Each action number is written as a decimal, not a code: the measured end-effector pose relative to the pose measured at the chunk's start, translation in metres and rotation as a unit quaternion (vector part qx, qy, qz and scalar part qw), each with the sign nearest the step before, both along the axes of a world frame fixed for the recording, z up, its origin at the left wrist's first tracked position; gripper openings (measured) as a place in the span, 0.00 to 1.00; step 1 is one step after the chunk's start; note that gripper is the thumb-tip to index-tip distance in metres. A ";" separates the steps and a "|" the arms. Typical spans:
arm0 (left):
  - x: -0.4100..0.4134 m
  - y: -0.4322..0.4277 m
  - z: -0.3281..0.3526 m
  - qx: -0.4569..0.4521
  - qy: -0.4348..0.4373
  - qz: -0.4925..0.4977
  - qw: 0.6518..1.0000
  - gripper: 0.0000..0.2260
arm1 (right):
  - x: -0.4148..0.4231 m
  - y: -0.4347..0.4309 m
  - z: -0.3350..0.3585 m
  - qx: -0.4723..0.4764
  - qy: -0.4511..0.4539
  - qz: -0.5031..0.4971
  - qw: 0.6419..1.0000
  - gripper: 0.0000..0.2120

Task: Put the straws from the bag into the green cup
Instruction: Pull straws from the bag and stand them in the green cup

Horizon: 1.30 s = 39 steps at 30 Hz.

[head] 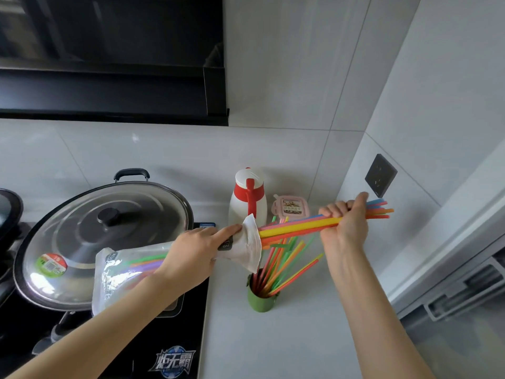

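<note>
Two hands in view. Left hand [191, 253] clamped around the bag [131, 272] near its open mouth, over the stove edge. Right hand [345, 222] closed on a bundle of straws [297, 226] (partly inside the bag). More straws stand in the green cup [261, 298] on the counter [300, 337] below.

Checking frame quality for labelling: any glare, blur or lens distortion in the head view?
Head view: glare on the bag and pot lid; wide-angle bending at the edges, the hood line bows; straws and cup sharp, evenly lit.
</note>
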State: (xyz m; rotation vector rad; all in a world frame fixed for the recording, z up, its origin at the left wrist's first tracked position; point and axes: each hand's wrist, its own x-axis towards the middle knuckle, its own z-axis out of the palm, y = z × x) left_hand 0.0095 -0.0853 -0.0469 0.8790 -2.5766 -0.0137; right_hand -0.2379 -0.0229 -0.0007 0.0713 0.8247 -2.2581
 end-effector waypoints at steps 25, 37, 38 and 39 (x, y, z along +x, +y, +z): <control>0.028 -0.048 -0.007 0.019 -0.040 0.104 0.994 0.33 | -0.065 0.000 -0.028 0.107 0.197 -0.036 0.974 0.24; 0.033 -0.046 -0.012 0.033 -0.025 0.111 0.993 0.34 | 0.032 -0.046 -0.086 0.186 0.460 0.070 0.866 0.20; 0.033 -0.045 -0.012 0.034 -0.023 0.112 0.993 0.33 | 0.036 -0.048 -0.088 0.183 0.477 0.063 0.857 0.19; 0.033 -0.045 -0.012 0.034 -0.022 0.112 0.993 0.33 | 0.039 -0.048 -0.092 0.181 0.488 0.062 0.852 0.19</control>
